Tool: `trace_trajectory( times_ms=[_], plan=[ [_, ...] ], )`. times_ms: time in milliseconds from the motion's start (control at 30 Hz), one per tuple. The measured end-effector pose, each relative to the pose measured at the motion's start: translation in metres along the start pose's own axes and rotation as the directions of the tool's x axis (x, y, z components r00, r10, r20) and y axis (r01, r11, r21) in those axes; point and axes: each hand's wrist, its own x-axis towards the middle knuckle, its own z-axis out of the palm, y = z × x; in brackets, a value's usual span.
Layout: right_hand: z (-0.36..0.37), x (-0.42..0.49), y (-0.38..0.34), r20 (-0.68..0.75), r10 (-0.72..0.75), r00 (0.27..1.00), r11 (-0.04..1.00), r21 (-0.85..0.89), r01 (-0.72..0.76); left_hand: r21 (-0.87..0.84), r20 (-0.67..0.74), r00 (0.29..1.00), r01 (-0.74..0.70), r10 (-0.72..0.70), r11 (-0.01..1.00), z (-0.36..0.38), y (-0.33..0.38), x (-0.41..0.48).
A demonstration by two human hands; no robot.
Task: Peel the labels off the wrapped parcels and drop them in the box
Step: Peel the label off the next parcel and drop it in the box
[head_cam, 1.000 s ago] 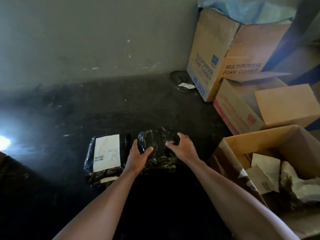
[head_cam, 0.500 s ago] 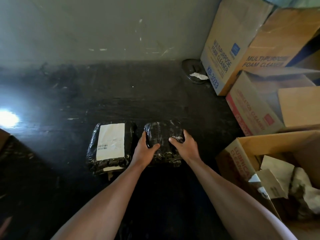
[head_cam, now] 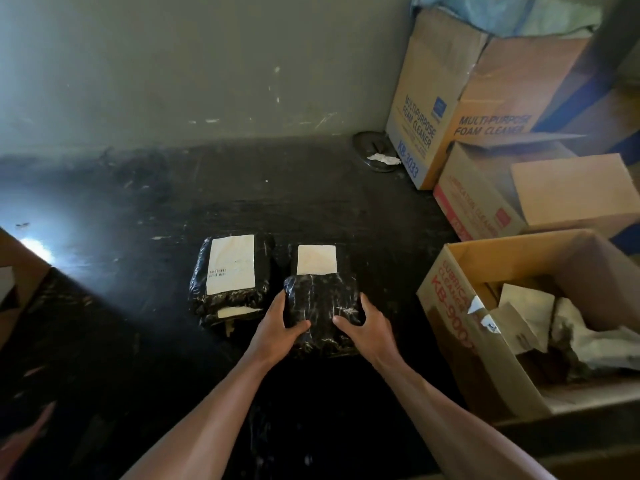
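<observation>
My left hand and right hand grip a glossy black wrapped parcel, fingers curled round its sides. Beneath it, a pale label shows on another parcel.

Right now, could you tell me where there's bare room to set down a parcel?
Free: dark tabletop between the labelled parcels and the wall, and left of them. Crowded: the right side, packed with cardboard boxes.
</observation>
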Motion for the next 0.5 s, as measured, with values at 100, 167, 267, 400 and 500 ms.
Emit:
trace_trajectory(
  times_ms=[100, 167, 267, 400, 500],
  plan=[
    [0.002, -0.021, 0.020, 0.034, 0.029, 0.999, 0.999, 0.013, -0.030, 0.029, 0.031, 0.999, -0.032, 0.031, 0.999, 0.007, -0.014, -0.024],
    [0.003, -0.033, 0.035, 0.048, 0.029, 0.998, 0.999, 0.026, -0.030, 0.023, 0.039, 0.998, -0.049, 0.049, 0.999, 0.014, -0.023, -0.038],
    [0.007, -0.048, 0.054, 0.070, 0.036, 0.997, 0.999, 0.010, -0.037, 0.015, 0.053, 0.998, -0.021, 0.020, 1.000, 0.023, -0.036, -0.056],
    [0.015, -0.059, 0.070, 0.055, 0.032, 0.998, 0.999, -0.005, -0.031, 0.007, 0.067, 0.997, 0.041, -0.041, 0.999, 0.032, -0.049, -0.064],
    [0.019, -0.061, 0.076, 0.060, 0.018, 0.998, 0.999, -0.036, -0.016, -0.010, 0.084, 0.992, 0.098, -0.097, 0.995, 0.038, -0.051, -0.065]
  ],
)
